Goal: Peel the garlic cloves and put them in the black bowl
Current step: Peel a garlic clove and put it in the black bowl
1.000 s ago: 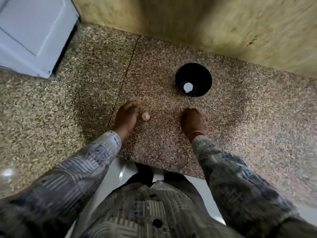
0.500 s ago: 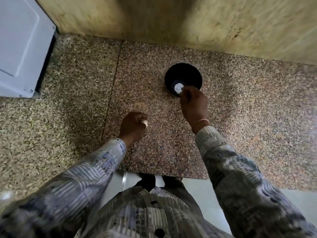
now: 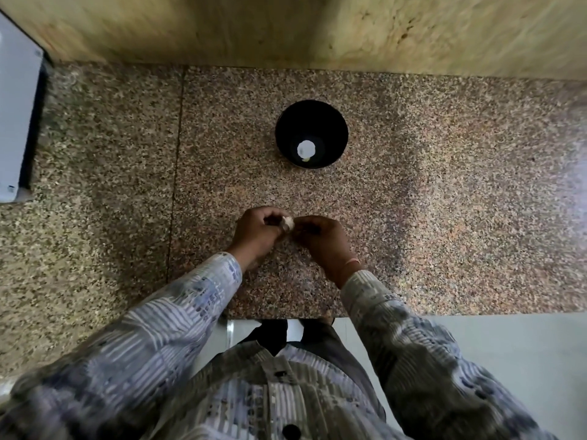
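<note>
**Garlic clove held in 2 hands, bowl beyond**

The speckled stone counter (image 3: pixel 444 201) ends at a straight front edge just before the person's body. At the back it meets a tan wall (image 3: pixel 286 27). A white appliance (image 3: pixel 16 122) stands at the far left, past a dark seam (image 3: pixel 176 185). Bare counter lies to both sides of the hands.

The left hand (image 3: pixel 257 231) and right hand (image 3: pixel 324 239) meet over the middle of the counter, fingers curled, both pinching 1 garlic clove (image 3: pixel 287 222) between their fingertips. The clove is small and blurred, so its long axis and the way it points cannot be told.

The black bowl (image 3: pixel 333 131) stands upright beyond the hands, apart from them, with a small pale piece (image 3: pixel 305 159) on its bottom.
</note>
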`<act>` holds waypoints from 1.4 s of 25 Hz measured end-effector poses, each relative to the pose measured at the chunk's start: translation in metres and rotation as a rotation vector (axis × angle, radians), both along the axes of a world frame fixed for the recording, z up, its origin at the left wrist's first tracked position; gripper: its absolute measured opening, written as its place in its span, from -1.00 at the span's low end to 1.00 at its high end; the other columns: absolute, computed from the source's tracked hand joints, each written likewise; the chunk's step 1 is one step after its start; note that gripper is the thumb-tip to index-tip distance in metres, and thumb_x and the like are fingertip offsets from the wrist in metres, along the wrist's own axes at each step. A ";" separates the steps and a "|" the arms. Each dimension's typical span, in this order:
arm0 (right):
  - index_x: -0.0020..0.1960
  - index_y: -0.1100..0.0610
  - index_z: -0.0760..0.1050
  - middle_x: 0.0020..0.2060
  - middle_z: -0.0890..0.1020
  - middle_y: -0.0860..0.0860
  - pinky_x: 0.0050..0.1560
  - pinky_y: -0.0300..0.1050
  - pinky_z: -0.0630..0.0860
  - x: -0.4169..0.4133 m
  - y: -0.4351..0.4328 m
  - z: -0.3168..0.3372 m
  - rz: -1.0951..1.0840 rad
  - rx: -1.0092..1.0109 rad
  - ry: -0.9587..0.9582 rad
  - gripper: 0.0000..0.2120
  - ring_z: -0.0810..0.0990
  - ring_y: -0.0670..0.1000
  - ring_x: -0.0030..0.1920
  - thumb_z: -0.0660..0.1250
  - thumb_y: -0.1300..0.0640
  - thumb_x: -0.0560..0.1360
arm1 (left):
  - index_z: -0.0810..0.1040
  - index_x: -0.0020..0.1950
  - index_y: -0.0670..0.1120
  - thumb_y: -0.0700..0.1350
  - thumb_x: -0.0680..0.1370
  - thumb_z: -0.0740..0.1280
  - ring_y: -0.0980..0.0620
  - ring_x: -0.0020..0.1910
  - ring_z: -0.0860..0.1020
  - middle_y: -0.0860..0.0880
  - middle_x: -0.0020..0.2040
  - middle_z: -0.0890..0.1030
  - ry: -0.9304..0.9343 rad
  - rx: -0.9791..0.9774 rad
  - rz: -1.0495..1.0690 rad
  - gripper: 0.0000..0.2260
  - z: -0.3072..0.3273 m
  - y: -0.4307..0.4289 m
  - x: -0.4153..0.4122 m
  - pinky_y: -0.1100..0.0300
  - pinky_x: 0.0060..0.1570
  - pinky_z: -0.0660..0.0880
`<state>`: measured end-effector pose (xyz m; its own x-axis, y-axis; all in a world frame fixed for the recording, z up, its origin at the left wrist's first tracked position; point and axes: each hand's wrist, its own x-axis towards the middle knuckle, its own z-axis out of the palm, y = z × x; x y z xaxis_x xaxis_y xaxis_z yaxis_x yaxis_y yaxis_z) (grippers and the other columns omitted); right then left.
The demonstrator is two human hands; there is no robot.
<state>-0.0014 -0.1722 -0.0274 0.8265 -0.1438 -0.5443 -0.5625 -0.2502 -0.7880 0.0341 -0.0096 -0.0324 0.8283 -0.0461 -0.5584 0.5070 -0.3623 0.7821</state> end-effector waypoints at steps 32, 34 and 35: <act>-0.17 0.05 0.66 -0.26 0.73 0.03 -0.18 0.14 0.72 0.005 0.055 0.002 -0.539 0.044 0.150 -0.87 0.73 0.08 -0.20 0.37 0.14 0.32 | 0.76 0.02 -0.08 -0.21 0.51 0.46 0.06 -0.08 0.67 -0.02 -0.05 0.75 -0.336 0.309 -0.283 -0.87 0.022 -0.004 -0.009 0.19 -0.04 0.59; -0.21 0.05 0.65 -0.30 0.72 0.00 -0.16 0.10 0.72 0.008 0.059 0.003 -0.549 -0.021 0.156 -0.90 0.71 0.06 -0.23 0.36 0.15 0.34 | 0.75 -0.07 -0.12 -0.25 0.48 0.45 0.00 -0.13 0.66 -0.06 -0.12 0.74 -0.359 0.332 -0.272 -0.90 0.025 -0.008 -0.010 0.08 -0.06 0.61; -0.22 0.05 0.65 -0.31 0.71 -0.01 -0.15 0.09 0.72 0.009 0.059 0.003 -0.553 -0.048 0.159 -0.90 0.71 0.06 -0.23 0.35 0.15 0.35 | 0.75 -0.10 -0.13 -0.25 0.48 0.44 -0.03 -0.14 0.66 -0.07 -0.14 0.74 -0.367 0.350 -0.276 -0.91 0.024 -0.009 -0.011 0.04 -0.07 0.61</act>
<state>0.0074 -0.1128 -0.0245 0.5296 -0.5590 -0.6380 -0.7308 0.0813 -0.6778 0.0235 -0.0190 -0.0087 0.9541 -0.1520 -0.2580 0.0755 -0.7116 0.6985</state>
